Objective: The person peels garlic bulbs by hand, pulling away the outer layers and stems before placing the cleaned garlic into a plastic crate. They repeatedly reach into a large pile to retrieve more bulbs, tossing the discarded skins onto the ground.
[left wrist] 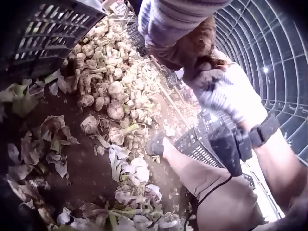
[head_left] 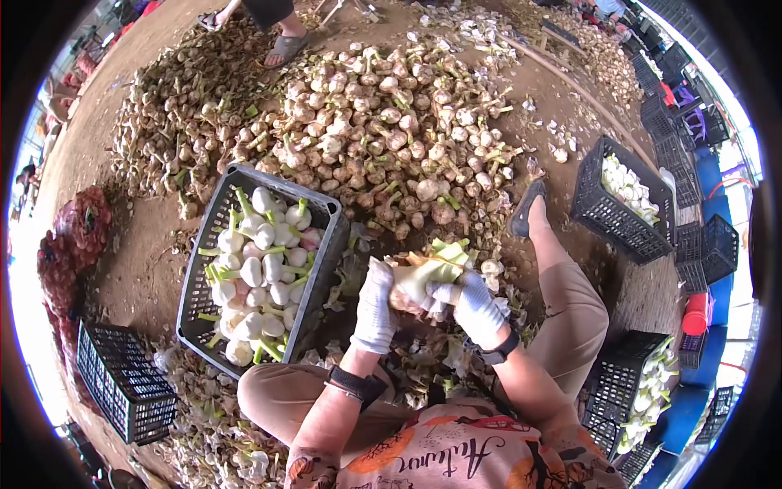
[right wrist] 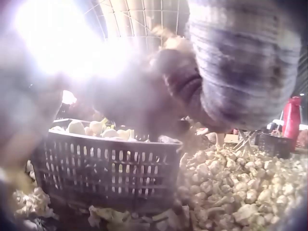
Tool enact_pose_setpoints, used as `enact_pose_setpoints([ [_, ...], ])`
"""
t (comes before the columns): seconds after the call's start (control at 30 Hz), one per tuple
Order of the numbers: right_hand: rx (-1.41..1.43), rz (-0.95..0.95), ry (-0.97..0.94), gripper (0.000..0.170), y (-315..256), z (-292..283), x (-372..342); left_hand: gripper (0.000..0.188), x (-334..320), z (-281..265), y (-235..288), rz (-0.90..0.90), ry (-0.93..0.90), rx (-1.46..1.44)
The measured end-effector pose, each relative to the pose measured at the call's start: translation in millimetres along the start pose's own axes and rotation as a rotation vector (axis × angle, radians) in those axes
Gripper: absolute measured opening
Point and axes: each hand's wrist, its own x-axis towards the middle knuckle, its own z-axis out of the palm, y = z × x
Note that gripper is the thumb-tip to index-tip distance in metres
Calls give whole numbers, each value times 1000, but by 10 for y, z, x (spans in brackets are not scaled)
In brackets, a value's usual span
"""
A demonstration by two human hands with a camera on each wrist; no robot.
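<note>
Between my two gloved hands, in front of my lap, is a garlic bulb [head_left: 411, 287] with loose papery skin and a pale green, peeled-back stalk. My left hand [head_left: 375, 310] grips it from the left side. The right hand [head_left: 475, 310] pinches the skin and stalk on the other side, fingers curled. Both hands wear white ribbed knit gloves; in the left wrist view the right hand [left wrist: 231, 94] meets the left hand [left wrist: 171, 21] around the brownish bulb. In the right wrist view glare and blur hide much of the grip.
A black crate [head_left: 319, 281] of cleaned white garlic stands left of my hands. Ahead lies a large heap of unpeeled garlic [head_left: 391, 130]. Skins [head_left: 220, 452] litter the ground around my legs. More crates [head_left: 623, 200] stand at right, another crate [head_left: 126, 379] at lower left, near red mesh sacks [head_left: 77, 236].
</note>
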Motion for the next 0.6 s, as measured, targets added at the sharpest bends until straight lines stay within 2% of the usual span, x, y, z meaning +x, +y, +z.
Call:
enact_pose_setpoints([
  [0.03, 73, 6, 51, 31, 83, -52, 33, 57, -49, 20, -7, 81, -64, 234],
  [0.1, 145, 22, 44, 35, 62, -67, 53, 77, -176, 86, 87, 359, -90, 671],
  [0.13, 202, -5, 64, 38, 70, -31, 75, 94, -224, 136, 50, 350, -98, 536],
  [0.17, 261, -28, 88, 40, 45, 26, 69, 87, -232, 134, 2, 408, -86, 467],
  [0.2, 397, 78, -45, 41, -34, 76, 29, 77, -200, 96, -4, 249, -48, 245],
  [0.23, 399, 84, -46, 41, -35, 144, -8, 67, -150, 62, 9, 92, -10, 21],
  [0.27, 396, 63, -98, 40, -4, 232, -43, 49, -126, 56, 65, -1, -51, -234],
  [0.3, 394, 42, -149, 38, -16, 313, -96, 46, -125, 68, 140, -8, -19, -252],
  [0.33, 513, 82, -230, 34, -116, 378, -175, 46, -96, 31, 174, -83, -68, -322],
  [0.37, 390, 43, -75, 31, 314, 122, -145, 47, -60, -22, 202, -156, -117, -391],
  [0.4, 434, 73, -111, 29, 299, 89, -153, 53, 16, -103, 212, -210, -159, -334],
  [0.43, 478, 103, -146, 27, 285, 79, -153, 53, 35, -80, 224, -207, -159, -333],
  [0.5, 584, 97, -146, 28, 74, 193, -84, 64, 9, 37, 218, -57, 11, -75],
  [0.53, 528, 10, -116, 30, 12, 242, -73, 68, -67, 112, 247, 46, -95, 13],
  [0.57, 525, 9, -119, 30, -18, 238, -50, 78, -58, 84, 185, 108, -241, 39],
  [0.6, 489, 36, -77, 31, -17, 236, -56, 86, -112, 46, 120, 271, -160, 271],
])
